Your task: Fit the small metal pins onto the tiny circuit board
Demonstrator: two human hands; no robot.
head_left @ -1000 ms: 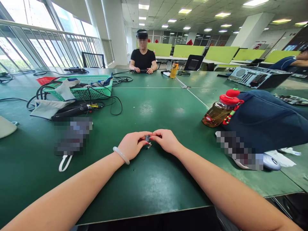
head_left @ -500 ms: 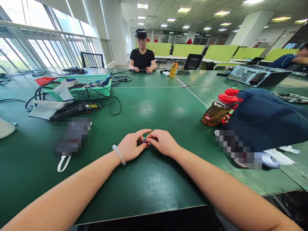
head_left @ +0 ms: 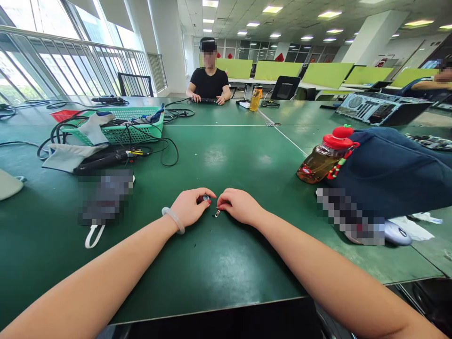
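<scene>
Near the middle of the green table, my left hand [head_left: 189,206] pinches a small dark and silvery part [head_left: 206,197] between thumb and fingers. A pale bracelet circles that wrist. Just to its right, my right hand [head_left: 241,206] is closed at the fingertips on a small whitish piece with dark marks [head_left: 217,213], which hangs below them close to the tabletop. A narrow gap separates the two hands. Both pieces are too small to make out in detail.
A green basket [head_left: 134,136] with gloves and cables stands left, behind a blurred phone [head_left: 109,197]. At right are a red-lidded bottle [head_left: 319,160], a dark blue bag [head_left: 391,169] and a mouse [head_left: 398,234]. A person [head_left: 209,82] sits across the green table [head_left: 226,273].
My hands have moved apart from touching. The small part is now in my left hand alone, and the whitish piece has come into view at my right fingertips.
</scene>
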